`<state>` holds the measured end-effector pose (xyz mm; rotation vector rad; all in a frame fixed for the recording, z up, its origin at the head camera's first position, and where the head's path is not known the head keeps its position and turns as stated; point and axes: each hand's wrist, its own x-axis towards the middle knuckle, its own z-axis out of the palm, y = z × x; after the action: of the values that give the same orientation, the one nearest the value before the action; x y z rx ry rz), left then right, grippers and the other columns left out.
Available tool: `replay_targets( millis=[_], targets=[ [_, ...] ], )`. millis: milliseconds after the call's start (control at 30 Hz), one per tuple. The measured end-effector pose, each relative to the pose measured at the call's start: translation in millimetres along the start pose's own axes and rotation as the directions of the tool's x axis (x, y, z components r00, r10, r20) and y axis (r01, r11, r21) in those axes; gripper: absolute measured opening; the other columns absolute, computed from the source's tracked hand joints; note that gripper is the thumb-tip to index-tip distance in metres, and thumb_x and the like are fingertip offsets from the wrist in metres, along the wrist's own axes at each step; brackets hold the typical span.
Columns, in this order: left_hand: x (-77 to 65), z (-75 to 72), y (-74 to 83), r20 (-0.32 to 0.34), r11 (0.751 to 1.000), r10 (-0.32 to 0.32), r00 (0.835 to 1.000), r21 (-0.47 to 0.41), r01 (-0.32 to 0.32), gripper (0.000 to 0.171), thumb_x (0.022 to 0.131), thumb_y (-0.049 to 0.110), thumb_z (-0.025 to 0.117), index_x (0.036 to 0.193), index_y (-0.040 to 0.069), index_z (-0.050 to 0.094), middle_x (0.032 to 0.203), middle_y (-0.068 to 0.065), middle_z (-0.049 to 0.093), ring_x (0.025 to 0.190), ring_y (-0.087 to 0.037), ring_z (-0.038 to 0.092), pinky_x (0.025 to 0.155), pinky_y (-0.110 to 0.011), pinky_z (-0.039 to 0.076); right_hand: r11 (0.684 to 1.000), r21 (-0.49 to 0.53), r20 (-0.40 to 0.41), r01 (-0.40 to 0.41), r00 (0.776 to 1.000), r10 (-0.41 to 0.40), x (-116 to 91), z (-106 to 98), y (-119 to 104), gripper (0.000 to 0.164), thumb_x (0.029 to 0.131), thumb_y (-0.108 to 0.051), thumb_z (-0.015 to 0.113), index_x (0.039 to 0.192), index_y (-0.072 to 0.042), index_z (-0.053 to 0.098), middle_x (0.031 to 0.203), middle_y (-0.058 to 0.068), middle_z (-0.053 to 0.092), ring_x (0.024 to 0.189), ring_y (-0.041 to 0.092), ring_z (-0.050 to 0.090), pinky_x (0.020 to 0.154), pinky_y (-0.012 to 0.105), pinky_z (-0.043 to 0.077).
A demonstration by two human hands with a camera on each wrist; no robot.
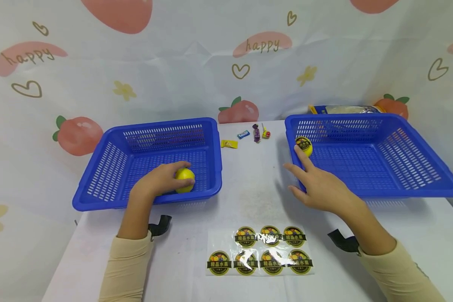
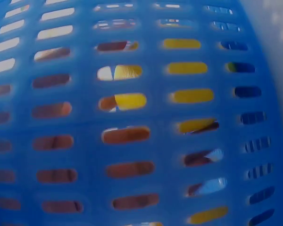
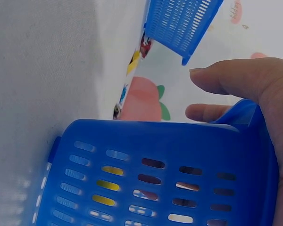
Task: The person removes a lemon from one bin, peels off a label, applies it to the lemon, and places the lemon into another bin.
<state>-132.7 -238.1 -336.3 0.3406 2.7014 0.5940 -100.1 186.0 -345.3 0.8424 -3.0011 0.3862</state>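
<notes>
In the left blue basket (image 1: 100,178), my left hand (image 1: 160,180) grips a lemon (image 1: 184,178) between thumb and fingers near the front wall. A sliver of another yellow thing (image 1: 159,194) shows under that hand. Through the basket's slots, the left wrist view catches patches of the lemon (image 2: 187,68). My right hand (image 1: 321,188) reaches over the left rim of the right blue basket (image 1: 404,155), fingers extended. Its index fingertip rests at a second lemon (image 1: 307,150), which bears a round black-and-gold sticker (image 1: 303,143) and lies in the back left corner.
A clear sheet (image 1: 222,241) with several round fruit stickers lies at the front. Wrapped candies (image 1: 256,133), a lollipop (image 1: 266,133) and a yellow packet (image 1: 229,144) lie between the baskets at the back. Behind the right basket is a blue-and-yellow bag (image 1: 347,109).
</notes>
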Motion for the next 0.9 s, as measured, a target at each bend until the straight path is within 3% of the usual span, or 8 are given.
replay_targets(
  millis=[100, 333, 500, 733, 900],
  targets=[
    [0.9, 2.0, 0.0, 0.014, 1.0, 0.027, 1.0, 0.013, -0.028, 0.065, 0.089, 0.041, 0.074, 0.143, 0.012, 0.054, 0.117, -0.012, 0.064, 0.099, -0.03, 0.056, 0.084, -0.047, 0.051, 1.0, -0.001, -0.003, 0.003, 1.0, -0.003, 0, 0, 0, 0.056, 0.095, -0.028, 0.066, 0.145, -0.008, 0.05, 0.163, 0.026, 0.009, 0.073, 0.025, 0.063, 0.05, 0.031, 0.044],
    [-0.4, 2.1, 1.7, -0.047, 0.999, 0.052, 0.998, 0.019, -0.051, 0.057, 0.084, 0.034, 0.078, 0.133, 0.01, 0.059, 0.112, -0.011, 0.066, 0.094, -0.028, 0.058, 0.082, -0.045, 0.053, 1.0, -0.002, -0.002, 0.001, 1.0, -0.001, 0, 0, 1, 0.056, 0.095, -0.029, 0.066, 0.146, -0.008, 0.05, 0.163, 0.025, 0.008, 0.074, 0.025, 0.064, 0.051, 0.033, 0.046],
    [1.1, 1.8, 1.4, -0.069, 0.994, 0.103, 0.992, -0.016, -0.104, 0.054, 0.083, 0.034, 0.08, 0.129, 0.012, 0.061, 0.114, -0.009, 0.066, 0.095, -0.027, 0.059, 0.082, -0.043, 0.054, 1.0, 0.0, 0.001, -0.003, 1.0, 0.003, 0, 0, 1, 0.056, 0.095, -0.028, 0.066, 0.146, -0.009, 0.05, 0.163, 0.025, 0.008, 0.074, 0.025, 0.063, 0.051, 0.033, 0.045],
    [-0.2, -1.1, 10.1, -0.171, 0.971, 0.182, 0.968, -0.127, -0.205, 0.049, 0.083, 0.035, 0.079, 0.125, 0.018, 0.059, 0.116, -0.007, 0.065, 0.094, -0.025, 0.062, 0.078, -0.04, 0.055, 1.0, 0.002, 0.0, -0.004, 1.0, 0.004, 0, 0, 0, 0.057, 0.095, -0.028, 0.066, 0.146, -0.009, 0.05, 0.163, 0.025, 0.008, 0.072, 0.024, 0.062, 0.05, 0.031, 0.043],
    [-5.4, -2.2, 27.6, -0.234, 0.935, 0.264, 0.936, -0.176, -0.308, 0.047, 0.085, 0.031, 0.079, 0.125, 0.016, 0.058, 0.115, -0.005, 0.064, 0.089, -0.022, 0.064, 0.076, -0.037, 0.056, 1.0, 0.009, 0.003, -0.001, 1.0, 0.001, 0, 0, 0, 0.057, 0.095, -0.028, 0.066, 0.146, -0.008, 0.05, 0.164, 0.024, 0.006, 0.064, 0.02, 0.057, 0.048, 0.029, 0.041]
  ],
)
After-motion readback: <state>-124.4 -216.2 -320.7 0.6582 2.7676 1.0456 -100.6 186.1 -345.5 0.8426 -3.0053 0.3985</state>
